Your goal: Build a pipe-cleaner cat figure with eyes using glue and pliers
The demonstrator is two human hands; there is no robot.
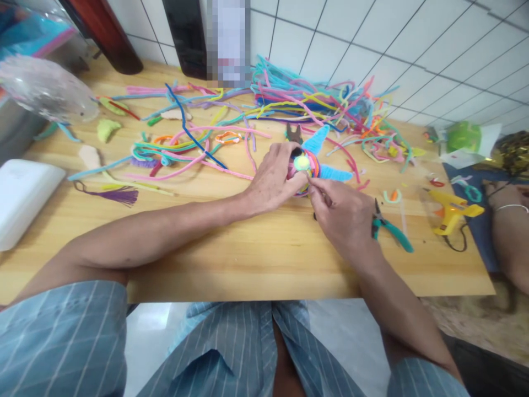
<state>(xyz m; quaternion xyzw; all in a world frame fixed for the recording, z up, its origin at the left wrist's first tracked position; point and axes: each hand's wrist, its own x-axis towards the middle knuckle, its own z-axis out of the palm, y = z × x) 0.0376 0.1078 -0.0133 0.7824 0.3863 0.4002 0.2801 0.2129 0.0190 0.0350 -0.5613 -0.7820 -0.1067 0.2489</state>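
Note:
A round, colourful pipe-cleaner figure with a pale yellow-green top and two light blue pointed pieces lies at the middle of the wooden table. My left hand is wrapped around its left side. On its near right side, my right hand has thumb and forefinger pinched together at the edge; what is between those fingertips is too small to make out. Green-handled pliers rest just right of my right hand. Behind the figure, a dark forked tool is partly visible.
Loose pipe cleaners are heaped along the tiled wall, with more strands at left. A yellow glue gun lies at right, near another person's arm. At far left are a white box and a purple tassel.

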